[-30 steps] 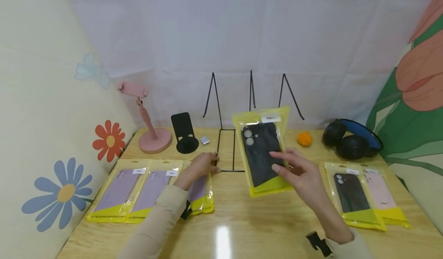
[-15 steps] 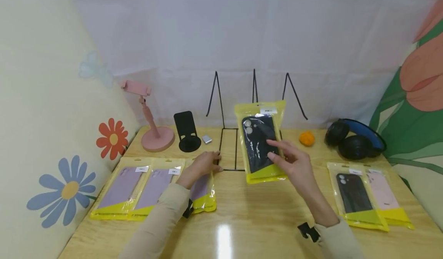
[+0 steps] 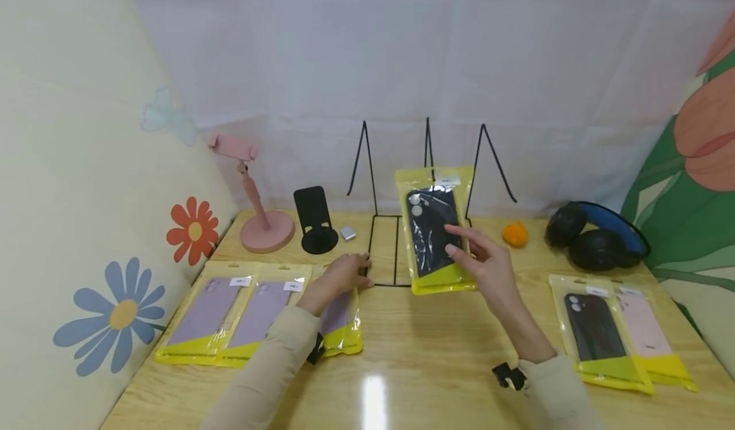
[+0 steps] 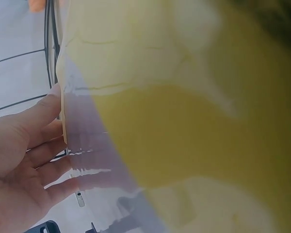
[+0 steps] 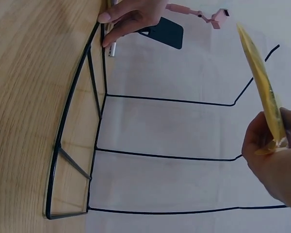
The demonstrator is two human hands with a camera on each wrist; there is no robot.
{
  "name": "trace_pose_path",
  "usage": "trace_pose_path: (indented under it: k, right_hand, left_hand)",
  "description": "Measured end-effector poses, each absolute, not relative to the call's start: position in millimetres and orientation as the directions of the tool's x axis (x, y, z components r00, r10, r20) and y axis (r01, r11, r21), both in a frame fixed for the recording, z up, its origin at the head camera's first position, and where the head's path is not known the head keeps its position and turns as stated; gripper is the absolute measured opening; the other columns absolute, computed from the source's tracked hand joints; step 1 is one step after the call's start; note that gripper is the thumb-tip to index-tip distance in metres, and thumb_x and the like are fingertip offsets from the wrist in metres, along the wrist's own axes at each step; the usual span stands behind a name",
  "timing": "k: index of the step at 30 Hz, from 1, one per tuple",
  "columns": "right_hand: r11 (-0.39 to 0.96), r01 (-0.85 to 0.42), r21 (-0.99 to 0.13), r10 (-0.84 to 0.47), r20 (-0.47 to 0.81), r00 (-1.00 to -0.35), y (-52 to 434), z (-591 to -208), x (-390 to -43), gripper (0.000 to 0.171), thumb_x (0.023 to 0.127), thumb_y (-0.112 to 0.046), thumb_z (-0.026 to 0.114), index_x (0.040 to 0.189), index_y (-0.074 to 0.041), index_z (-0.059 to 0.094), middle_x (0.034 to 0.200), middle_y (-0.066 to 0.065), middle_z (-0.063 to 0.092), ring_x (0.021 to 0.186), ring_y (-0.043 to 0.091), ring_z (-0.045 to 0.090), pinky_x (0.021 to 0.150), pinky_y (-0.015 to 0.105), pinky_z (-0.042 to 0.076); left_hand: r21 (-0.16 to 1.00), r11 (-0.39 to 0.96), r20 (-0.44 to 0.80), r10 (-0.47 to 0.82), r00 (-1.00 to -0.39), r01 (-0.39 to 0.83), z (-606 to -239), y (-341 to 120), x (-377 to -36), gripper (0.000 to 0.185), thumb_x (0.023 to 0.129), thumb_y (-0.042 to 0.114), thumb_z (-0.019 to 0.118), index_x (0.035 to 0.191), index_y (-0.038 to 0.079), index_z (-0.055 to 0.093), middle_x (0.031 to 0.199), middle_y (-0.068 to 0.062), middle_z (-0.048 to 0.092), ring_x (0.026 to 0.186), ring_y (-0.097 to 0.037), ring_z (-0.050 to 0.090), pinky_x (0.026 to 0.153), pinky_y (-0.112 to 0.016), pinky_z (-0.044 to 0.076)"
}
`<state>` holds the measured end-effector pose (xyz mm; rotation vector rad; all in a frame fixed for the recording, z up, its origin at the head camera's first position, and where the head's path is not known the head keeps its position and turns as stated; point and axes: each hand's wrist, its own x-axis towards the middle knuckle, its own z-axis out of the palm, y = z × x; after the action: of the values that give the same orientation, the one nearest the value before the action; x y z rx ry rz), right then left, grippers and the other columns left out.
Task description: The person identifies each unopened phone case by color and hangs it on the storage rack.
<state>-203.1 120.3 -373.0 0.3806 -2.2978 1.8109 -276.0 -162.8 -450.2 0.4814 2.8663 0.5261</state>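
Note:
My right hand [image 3: 459, 245] pinches a yellow-edged package holding a black phone case [image 3: 430, 238], upright with its lower edge at the base of a black wire rack [image 3: 396, 251]. The right wrist view shows the package [image 5: 262, 82] edge-on between my fingers, in front of the rack's wires [image 5: 97, 145]. My left hand [image 3: 347, 274] rests with straight fingers on the rack's front left corner [image 5: 128, 14]. Its palm lies over a purple case package [image 3: 339, 318], which also fills the left wrist view [image 4: 102, 160].
Two more purple case packages [image 3: 230, 309] lie at the left. A black case package [image 3: 594, 328] and a pink one [image 3: 649, 325] lie at the right. Behind stand a pink phone holder [image 3: 258, 219], a black stand [image 3: 314, 222], an orange ball [image 3: 515, 233] and headphones [image 3: 597, 238].
My right hand has carried the black case package away from me to the rack and tipped it more upright. My left hand has stayed on the rack's corner.

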Motion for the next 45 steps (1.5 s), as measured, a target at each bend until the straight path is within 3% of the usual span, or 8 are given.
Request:
trace_pose_path:
  k: [6,7,12,14,16,29,40,45]
  right_hand:
    - [0.208,-0.290,-0.934,-0.059,0.284,-0.957,118,-373,-237,0.037,0.090,-0.029,0.069,0.126,-0.019,0.066,0.133,-0.002,0.056,0.119,0.011,0.045,0.099,0.033,0.041]
    - [0.201,-0.282,-0.938,-0.053,0.277,-0.959,118,-373,-244,0.037,0.090,-0.029,0.070,0.126,-0.019,0.066,0.125,0.001,0.058,0.107,0.014,0.049,0.088,0.033,0.044]
    - [0.176,-0.253,-0.951,-0.032,0.251,-0.967,113,-374,-275,0.037,0.090,-0.023,0.070,0.126,-0.017,0.065,0.126,0.003,0.058,0.106,0.017,0.048,0.089,0.036,0.042]
    - [0.166,-0.247,-0.955,-0.026,0.246,-0.969,112,-374,-287,0.037,0.090,-0.020,0.069,0.126,-0.016,0.065,0.138,-0.001,0.054,0.128,0.014,0.042,0.109,0.040,0.031]
    - [0.154,-0.241,-0.958,-0.022,0.240,-0.970,111,-373,-300,0.036,0.090,-0.018,0.069,0.126,-0.015,0.065,0.140,0.000,0.053,0.135,0.017,0.037,0.113,0.042,0.026]
    - [0.095,-0.233,-0.968,-0.002,0.234,-0.972,108,-377,-351,0.032,0.090,-0.009,0.067,0.122,-0.008,0.066,0.136,0.004,0.056,0.135,0.020,0.039,0.111,0.041,0.029]
    - [0.142,-0.227,-0.963,0.005,0.230,-0.973,111,-398,-360,0.029,0.091,-0.011,0.066,0.120,-0.010,0.068,0.127,0.005,0.060,0.120,0.019,0.049,0.104,0.038,0.038]
    - [0.231,-0.233,-0.945,-0.020,0.235,-0.972,127,-400,-346,0.028,0.091,-0.003,0.062,0.119,-0.001,0.066,0.126,0.014,0.060,0.118,0.026,0.053,0.098,0.042,0.045]
  left_hand:
    - [0.363,0.890,-0.124,0.340,-0.932,0.277,-447,-162,-278,0.052,0.085,0.024,0.074,0.131,0.003,0.059,0.144,-0.014,0.047,0.126,-0.037,0.048,0.104,-0.045,0.039]
    - [0.364,0.890,-0.123,0.338,-0.933,0.274,-447,-162,-278,0.052,0.085,0.024,0.074,0.130,0.003,0.060,0.144,-0.014,0.047,0.127,-0.037,0.048,0.104,-0.045,0.039]
    - [0.365,0.887,-0.122,0.345,-0.931,0.281,-450,-162,-277,0.052,0.085,0.024,0.075,0.130,0.003,0.060,0.143,-0.014,0.047,0.127,-0.036,0.047,0.105,-0.045,0.038]
    - [0.366,0.884,-0.115,0.352,-0.929,0.290,-451,-162,-276,0.051,0.084,0.023,0.075,0.129,0.002,0.061,0.142,-0.015,0.049,0.127,-0.036,0.048,0.105,-0.046,0.039]
    - [0.373,0.881,-0.107,0.353,-0.929,0.292,-450,-162,-275,0.051,0.084,0.023,0.075,0.128,0.002,0.061,0.142,-0.015,0.049,0.127,-0.036,0.048,0.104,-0.045,0.039]
    - [0.400,0.868,-0.087,0.354,-0.931,0.293,-456,-163,-276,0.050,0.083,0.021,0.076,0.126,0.000,0.063,0.139,-0.017,0.051,0.125,-0.038,0.049,0.103,-0.047,0.040]
    - [0.397,0.871,-0.086,0.350,-0.933,0.290,-467,-167,-275,0.051,0.082,0.022,0.077,0.126,0.000,0.062,0.138,-0.017,0.053,0.123,-0.039,0.051,0.102,-0.048,0.041]
    - [0.394,0.865,-0.074,0.367,-0.927,0.311,-464,-163,-282,0.052,0.083,0.022,0.076,0.128,0.000,0.061,0.139,-0.018,0.051,0.124,-0.040,0.049,0.103,-0.049,0.040]
